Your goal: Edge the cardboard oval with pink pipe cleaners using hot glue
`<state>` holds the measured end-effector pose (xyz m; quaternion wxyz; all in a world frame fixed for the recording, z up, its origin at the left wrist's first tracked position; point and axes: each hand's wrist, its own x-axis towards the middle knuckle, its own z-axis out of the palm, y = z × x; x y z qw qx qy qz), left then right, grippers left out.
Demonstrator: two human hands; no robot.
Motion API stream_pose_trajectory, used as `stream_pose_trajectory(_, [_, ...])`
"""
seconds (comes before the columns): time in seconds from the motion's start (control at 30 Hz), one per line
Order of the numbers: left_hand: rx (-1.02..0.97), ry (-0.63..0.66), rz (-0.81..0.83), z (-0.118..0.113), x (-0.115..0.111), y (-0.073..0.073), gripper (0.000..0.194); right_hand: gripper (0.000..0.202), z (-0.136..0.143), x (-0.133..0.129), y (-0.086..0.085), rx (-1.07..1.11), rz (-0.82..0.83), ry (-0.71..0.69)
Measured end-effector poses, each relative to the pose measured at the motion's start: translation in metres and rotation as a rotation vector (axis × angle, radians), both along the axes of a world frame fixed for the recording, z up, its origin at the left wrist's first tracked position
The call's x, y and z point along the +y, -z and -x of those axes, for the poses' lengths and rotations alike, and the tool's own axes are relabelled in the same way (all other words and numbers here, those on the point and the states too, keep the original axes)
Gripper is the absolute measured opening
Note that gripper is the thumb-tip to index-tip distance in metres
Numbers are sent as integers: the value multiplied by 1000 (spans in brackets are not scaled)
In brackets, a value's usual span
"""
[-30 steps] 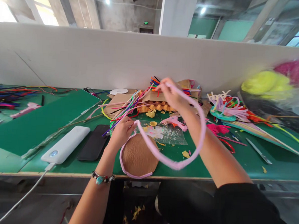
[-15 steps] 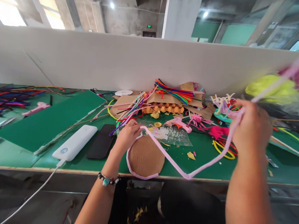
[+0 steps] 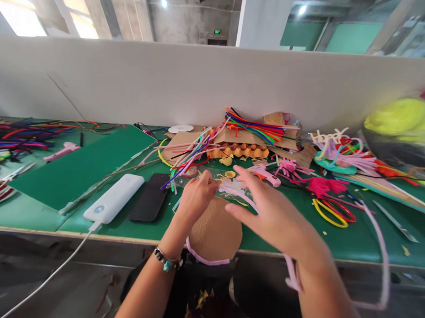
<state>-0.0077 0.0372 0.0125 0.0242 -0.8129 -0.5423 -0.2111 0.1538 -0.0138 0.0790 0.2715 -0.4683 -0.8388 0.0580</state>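
At the table's (image 3: 34, 216) near edge, the left hand (image 3: 196, 196) pinches the pink pipe cleaner (image 3: 383, 253) against the brown disc (image 3: 216, 225). The right hand (image 3: 273, 214) hovers released, fingers spread, above the disc; the pipe cleaner loops under that wrist, off the near edge.

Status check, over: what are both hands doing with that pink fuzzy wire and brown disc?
Left hand pinching pink wire at brown disc rim. Right hand open, above disc. Wire loops off table edge. Glue gun behind, clear.
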Motion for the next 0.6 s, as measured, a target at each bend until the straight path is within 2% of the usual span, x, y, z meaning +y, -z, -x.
stream_pose_trajectory(0.1, [33, 33, 30, -3, -1, 1, 20, 54, 16, 11, 22, -111, 65, -8])
stream_pose_trajectory(0.2, [47, 53, 67, -2, -1, 3, 19, 45, 13, 25, 38, -144, 12, 55])
stream_pose_trajectory(0.27, [45, 64, 94, 2, -1, 6, 21, 40, 6, 31, 41, -154, -31, 109])
stream_pose_trajectory(0.43, [8, 103, 225, 13, -4, 19, 51, 26, -9, 37, 46, -195, -59, 94])
stream_pose_trajectory(0.6, [-19, 153, 351, 9, -11, 32, 50, 24, -20, 39, 53, -145, -199, 61])
